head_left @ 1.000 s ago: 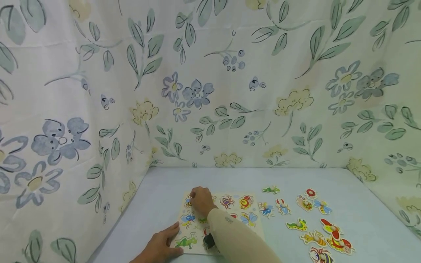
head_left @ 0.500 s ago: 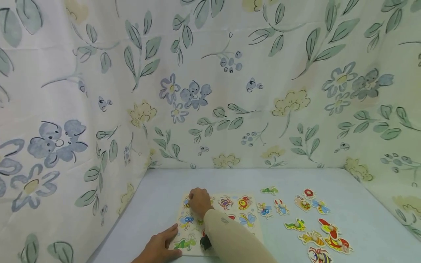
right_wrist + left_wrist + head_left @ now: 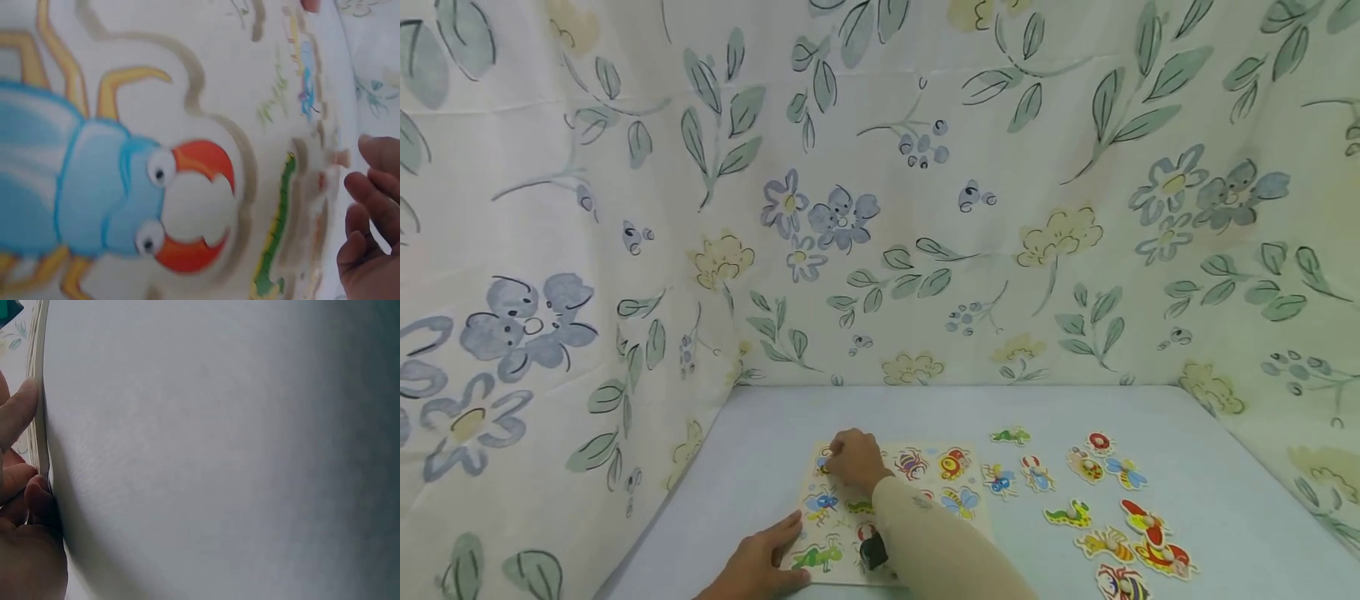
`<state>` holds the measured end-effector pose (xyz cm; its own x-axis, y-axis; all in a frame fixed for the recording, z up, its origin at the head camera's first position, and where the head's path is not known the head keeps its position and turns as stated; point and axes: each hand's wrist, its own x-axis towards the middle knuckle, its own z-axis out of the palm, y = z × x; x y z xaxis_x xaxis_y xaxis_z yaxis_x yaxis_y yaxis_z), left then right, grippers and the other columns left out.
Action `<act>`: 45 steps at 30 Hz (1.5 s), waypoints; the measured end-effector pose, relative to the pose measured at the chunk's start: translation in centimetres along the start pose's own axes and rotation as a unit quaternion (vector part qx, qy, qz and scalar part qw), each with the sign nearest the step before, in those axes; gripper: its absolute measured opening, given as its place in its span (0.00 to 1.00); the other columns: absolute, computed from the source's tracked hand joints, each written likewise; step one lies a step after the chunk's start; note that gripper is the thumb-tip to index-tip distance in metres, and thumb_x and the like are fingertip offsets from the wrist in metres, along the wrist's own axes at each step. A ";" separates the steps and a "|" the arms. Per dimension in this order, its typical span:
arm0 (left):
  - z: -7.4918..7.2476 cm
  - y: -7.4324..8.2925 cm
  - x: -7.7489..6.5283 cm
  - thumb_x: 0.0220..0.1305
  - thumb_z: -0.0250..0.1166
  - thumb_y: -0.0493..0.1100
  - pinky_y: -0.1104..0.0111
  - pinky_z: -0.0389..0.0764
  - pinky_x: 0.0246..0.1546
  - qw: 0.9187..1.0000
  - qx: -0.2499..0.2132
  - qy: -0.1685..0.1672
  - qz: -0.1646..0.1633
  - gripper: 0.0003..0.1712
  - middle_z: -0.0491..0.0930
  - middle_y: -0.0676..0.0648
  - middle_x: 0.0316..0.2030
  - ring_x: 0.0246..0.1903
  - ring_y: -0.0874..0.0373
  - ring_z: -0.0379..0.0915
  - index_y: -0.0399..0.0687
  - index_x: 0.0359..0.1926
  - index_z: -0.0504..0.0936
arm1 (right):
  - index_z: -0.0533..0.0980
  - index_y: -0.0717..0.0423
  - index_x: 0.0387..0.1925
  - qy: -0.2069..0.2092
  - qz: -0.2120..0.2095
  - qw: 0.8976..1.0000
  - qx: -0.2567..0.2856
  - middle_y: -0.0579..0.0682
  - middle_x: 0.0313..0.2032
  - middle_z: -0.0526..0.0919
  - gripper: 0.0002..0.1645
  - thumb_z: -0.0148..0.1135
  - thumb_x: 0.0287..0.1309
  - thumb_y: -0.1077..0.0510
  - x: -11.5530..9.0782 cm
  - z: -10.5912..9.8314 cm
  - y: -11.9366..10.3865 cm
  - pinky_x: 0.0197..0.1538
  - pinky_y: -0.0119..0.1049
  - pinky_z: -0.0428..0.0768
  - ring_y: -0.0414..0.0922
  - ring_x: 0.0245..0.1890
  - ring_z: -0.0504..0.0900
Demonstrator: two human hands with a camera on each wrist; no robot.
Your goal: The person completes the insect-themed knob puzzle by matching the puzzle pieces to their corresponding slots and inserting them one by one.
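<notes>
A pale wooden puzzle board [image 3: 842, 533] with insect pictures lies on the table. My right hand [image 3: 856, 458] is over its far left corner, by a bee piece [image 3: 822, 462]. In the right wrist view, a small wooden knob [image 3: 340, 157] stands just beyond the parted thumb and finger of my right hand [image 3: 375, 206]; contact is not clear. My left hand [image 3: 760, 557] rests with extended fingers at the board's near left corner. In the left wrist view, fingers [image 3: 20, 412] touch the board's edge [image 3: 40, 425]. My right forearm hides part of the board.
Several loose insect pieces lie right of the board, among them a green caterpillar [image 3: 1070, 514], a striped bee [image 3: 1107, 543], a spider [image 3: 1122, 582] and a blue beetle [image 3: 1037, 473]. Some overlap. A floral curtain [image 3: 917, 275] surrounds the white table [image 3: 760, 425].
The head view has shifted slightly. My right hand stays near the bee corner with only small movement. My left hand keeps its place by the board.
</notes>
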<state>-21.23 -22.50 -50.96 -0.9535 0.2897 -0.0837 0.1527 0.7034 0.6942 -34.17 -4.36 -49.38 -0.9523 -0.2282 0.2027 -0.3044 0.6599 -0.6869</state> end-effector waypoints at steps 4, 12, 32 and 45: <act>0.1 0.0 0.1 0.44 0.77 0.58 0.39 0.59 0.60 1.000 -0.002 -0.007 0.002 0.52 0.62 0.36 0.67 0.64 0.32 0.55 0.29 0.62 0.70 | 0.82 0.57 0.38 -0.008 -0.007 0.998 0.054 0.43 0.31 0.81 0.12 0.71 0.51 0.58 -0.4 -1.7 -0.2 0.33 0.38 0.80 0.43 0.32 0.78; 0.1 0.4 0.2 0.41 0.78 0.57 0.39 0.57 0.61 1.000 0.005 0.004 -0.019 0.51 0.62 0.39 0.68 0.65 0.33 0.54 0.32 0.62 0.71 | 0.82 0.52 0.40 0.011 -0.035 0.995 0.087 0.43 0.37 0.84 0.11 0.70 0.56 0.53 -0.2 -5.7 -0.4 0.35 0.36 0.81 0.44 0.37 0.81; 0.3 0.2 0.3 0.38 0.79 0.57 0.41 0.58 0.61 0.999 0.011 0.010 -0.047 0.52 0.62 0.40 0.68 0.66 0.34 0.53 0.32 0.62 0.72 | 0.83 0.45 0.44 0.098 -0.044 0.990 0.087 0.39 0.41 0.84 0.13 0.70 0.56 0.49 -2.2 -15.5 0.3 0.37 0.37 0.79 0.43 0.38 0.76; 0.4 0.1 0.5 0.36 0.79 0.58 0.42 0.59 0.61 0.999 0.016 0.013 -0.043 0.53 0.62 0.41 0.68 0.65 0.35 0.55 0.32 0.61 0.72 | 0.84 0.51 0.42 0.170 -0.061 0.979 0.094 0.41 0.41 0.84 0.14 0.71 0.55 0.51 -4.3 -21.0 3.0 0.36 0.40 0.77 0.44 0.34 0.75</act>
<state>-21.59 -22.08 -51.24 -0.9698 0.2104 -0.1230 0.0776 0.7450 0.6626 -31.43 13.69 -37.66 -0.8717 -0.0251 0.4894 -0.4370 0.4920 -0.7530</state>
